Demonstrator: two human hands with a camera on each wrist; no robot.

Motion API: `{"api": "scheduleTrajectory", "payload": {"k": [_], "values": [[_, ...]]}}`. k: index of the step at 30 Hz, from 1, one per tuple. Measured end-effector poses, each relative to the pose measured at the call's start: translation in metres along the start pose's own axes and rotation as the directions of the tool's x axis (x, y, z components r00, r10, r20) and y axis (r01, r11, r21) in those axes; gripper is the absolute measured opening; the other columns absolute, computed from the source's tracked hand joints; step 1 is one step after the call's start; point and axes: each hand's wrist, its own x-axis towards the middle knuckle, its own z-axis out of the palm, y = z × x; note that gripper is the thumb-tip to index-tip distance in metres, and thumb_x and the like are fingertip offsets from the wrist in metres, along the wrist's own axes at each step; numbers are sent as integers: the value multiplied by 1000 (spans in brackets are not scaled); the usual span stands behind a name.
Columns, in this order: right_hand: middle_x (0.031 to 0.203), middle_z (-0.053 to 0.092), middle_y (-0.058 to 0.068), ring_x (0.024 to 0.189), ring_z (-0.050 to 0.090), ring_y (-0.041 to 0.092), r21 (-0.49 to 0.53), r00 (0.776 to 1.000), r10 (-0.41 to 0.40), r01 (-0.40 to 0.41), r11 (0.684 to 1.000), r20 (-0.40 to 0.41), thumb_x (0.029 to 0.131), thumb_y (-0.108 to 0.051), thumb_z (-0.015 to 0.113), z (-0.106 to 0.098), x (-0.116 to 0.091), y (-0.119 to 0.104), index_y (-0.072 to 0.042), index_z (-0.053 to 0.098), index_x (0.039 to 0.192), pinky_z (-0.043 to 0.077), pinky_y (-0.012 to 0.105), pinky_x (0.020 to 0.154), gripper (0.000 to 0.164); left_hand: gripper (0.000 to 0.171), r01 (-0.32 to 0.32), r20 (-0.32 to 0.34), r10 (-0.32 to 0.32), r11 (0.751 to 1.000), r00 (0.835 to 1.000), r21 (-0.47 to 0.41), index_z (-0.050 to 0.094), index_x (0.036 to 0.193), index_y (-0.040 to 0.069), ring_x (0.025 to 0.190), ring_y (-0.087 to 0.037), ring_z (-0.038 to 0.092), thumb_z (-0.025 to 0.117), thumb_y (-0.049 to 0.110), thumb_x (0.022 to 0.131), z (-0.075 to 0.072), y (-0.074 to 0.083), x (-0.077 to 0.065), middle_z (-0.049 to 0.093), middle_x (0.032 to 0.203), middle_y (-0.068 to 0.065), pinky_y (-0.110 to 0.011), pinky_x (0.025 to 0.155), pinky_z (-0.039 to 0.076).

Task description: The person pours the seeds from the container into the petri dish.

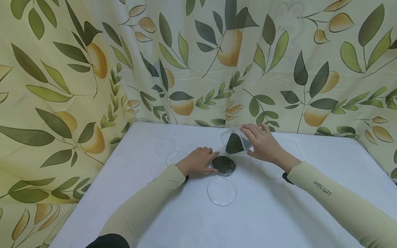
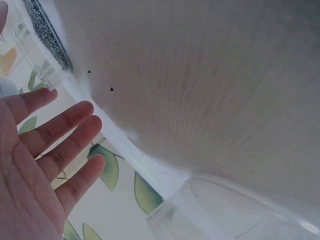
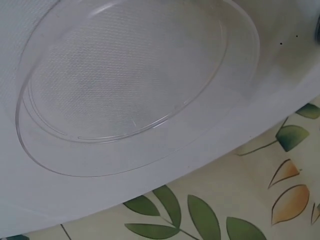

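Note:
In the head view my right hand (image 1: pixel 262 143) grips a clear plastic container (image 1: pixel 245 139) by its right side. The container is tilted to the left above the table, with dark green-black granules (image 1: pixel 234 143) gathered toward its lower end. Just below it stands a round clear petri dish (image 1: pixel 224 174) filled with similar dark granules (image 1: pixel 223 164). My left hand (image 1: pixel 198 161) rests at that dish's left side, thumb and index finger spread along its edge. The left wrist view shows the left fingers (image 2: pixel 65 127) extended, with the granule-filled dish (image 2: pixel 47 35) at the upper left.
An empty clear round dish (image 1: pixel 222 191) lies in front of the filled one. Two more clear dishes, one (image 1: pixel 165 147) farther back and one (image 1: pixel 176 157) partly behind the left hand, lie left. Another (image 1: pixel 272 171) lies under the right forearm. A few dark specks (image 2: pixel 111 89) dot the white tablecloth.

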Motion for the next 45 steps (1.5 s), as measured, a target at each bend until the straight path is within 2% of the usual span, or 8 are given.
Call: {"api": "scheduleTrajectory", "payload": {"k": [8,13,19,23,31,37,41,45], "values": [[120,56,19,108,54,34,38,1000,23,-23,999,-6,45,-21,90,2,1,7,1,51,123,42,60,86,90,76,6,0,-6,1000,1000,-2,37,145,15,112,-19,54,47,64,87,-1,0,0,55,127,-5,-34,99,44],[120,55,19,109,52,33,100,995,97,-99,990,30,45,-21,90,5,0,12,1,50,124,40,60,88,91,77,-1,-9,1,1000,1000,3,37,144,15,112,-19,54,47,65,87,0,0,0,56,127,-5,-34,97,45],[123,53,19,115,48,33,180,972,208,-226,957,112,49,-24,89,14,3,19,2,47,126,34,57,89,91,76,-3,-6,3,1000,1000,-1,37,144,15,111,-19,54,47,65,87,-2,1,-1,56,126,-5,-34,97,45],[126,52,21,118,47,36,231,938,287,-329,916,197,55,-27,87,23,7,23,4,45,128,33,59,90,90,77,-5,-9,5,1000,1000,12,38,144,15,110,-19,55,47,65,87,-2,2,-2,56,125,-5,-34,95,45],[127,51,24,115,49,38,317,838,396,-517,795,376,61,-25,85,39,14,27,6,40,132,32,61,95,90,76,-6,-14,7,1000,1000,19,39,143,15,109,-19,55,47,65,86,-1,1,0,57,124,-5,-34,95,45],[126,51,26,117,48,40,333,791,428,-584,740,437,63,-26,84,47,17,28,7,38,134,31,62,99,92,76,-7,-18,7,1000,1000,31,40,142,15,109,-19,55,46,66,86,0,2,0,57,123,-5,-34,95,46],[126,51,27,117,48,41,333,764,440,-617,713,472,63,-28,84,50,19,26,8,37,135,36,58,101,94,76,-5,-18,5,999,1000,32,40,142,16,109,-19,55,47,66,86,-1,2,-1,57,122,-4,-34,95,46],[126,50,27,118,48,41,338,726,452,-659,671,518,64,-29,84,54,19,26,8,36,136,39,55,102,94,75,0,-11,0,1000,1000,25,40,142,16,108,-18,55,47,65,86,-1,2,-1,57,122,-3,-33,95,45]]}}
